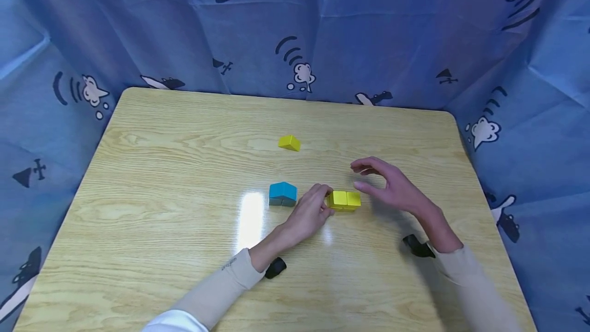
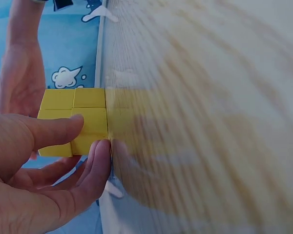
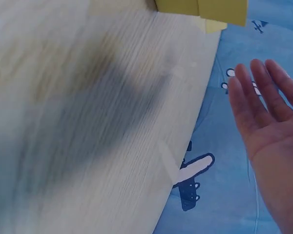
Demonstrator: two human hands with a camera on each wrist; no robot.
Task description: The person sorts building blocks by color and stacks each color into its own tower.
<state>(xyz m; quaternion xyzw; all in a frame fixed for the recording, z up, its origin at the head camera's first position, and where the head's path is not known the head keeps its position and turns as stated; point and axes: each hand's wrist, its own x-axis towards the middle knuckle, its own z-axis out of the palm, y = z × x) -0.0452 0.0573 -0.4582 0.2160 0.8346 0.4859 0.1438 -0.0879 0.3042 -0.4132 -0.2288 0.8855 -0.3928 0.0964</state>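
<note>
Yellow blocks (image 1: 345, 200) stand stacked together on the table, several cubes flush against one another. My left hand (image 1: 312, 211) grips the left side of this stack. In the left wrist view, its thumb (image 2: 58, 131) lies across the stack's near face (image 2: 90, 129), and its fingers (image 2: 95, 165) curl against the side. My right hand (image 1: 389, 183) hovers to the right of the stack with fingers apart, holding nothing. In the right wrist view that hand (image 3: 276, 131) shows an open palm, below the yellow blocks (image 3: 200, 9).
A blue block shape with a peaked top (image 1: 282, 194) stands just left of my left hand. Farther back lies a yellow triangular block (image 1: 289, 143). Blue patterned curtain (image 1: 258, 29) hangs behind the wooden table (image 1: 161, 193) and along its sides.
</note>
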